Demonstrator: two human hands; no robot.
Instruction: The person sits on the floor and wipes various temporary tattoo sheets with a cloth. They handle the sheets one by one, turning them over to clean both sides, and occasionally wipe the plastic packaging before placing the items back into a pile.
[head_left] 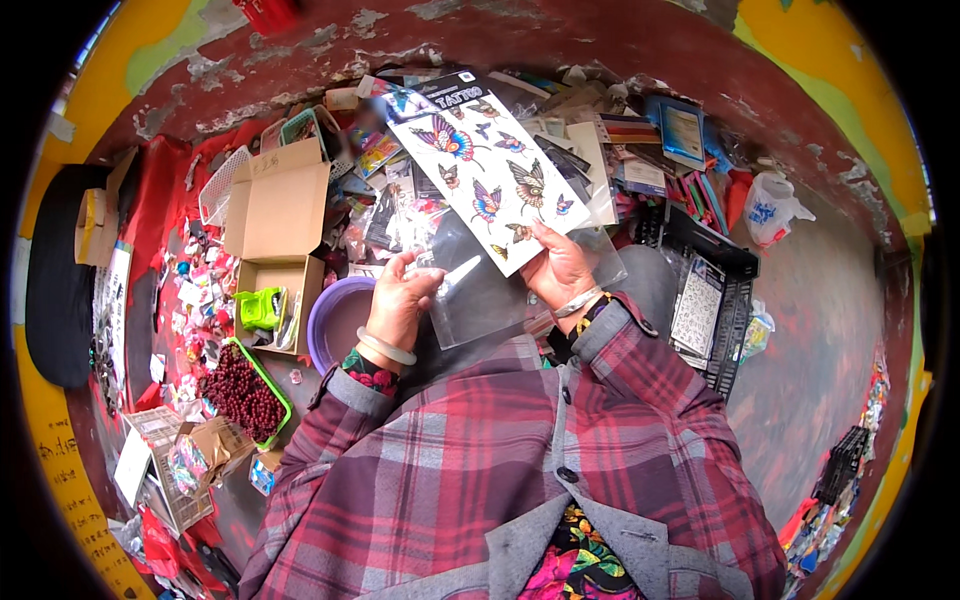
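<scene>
My right hand (562, 268) holds a white sheet of colourful butterfly stickers (487, 170) by its lower end, tilted up and to the left. My left hand (400, 300) pinches the left edge of a clear plastic sleeve (480, 295) that lies under the sheet and across both hands. Both wrists wear bangles, and plaid sleeves cover my forearms.
An open cardboard box (280, 215) holding a green object stands at the left. A purple bowl (330, 320) sits beside my left hand. A green tray of dark red beads (243, 392) lies lower left. A black crate (715, 300) with sticker sheets is at the right. Packets crowd the back.
</scene>
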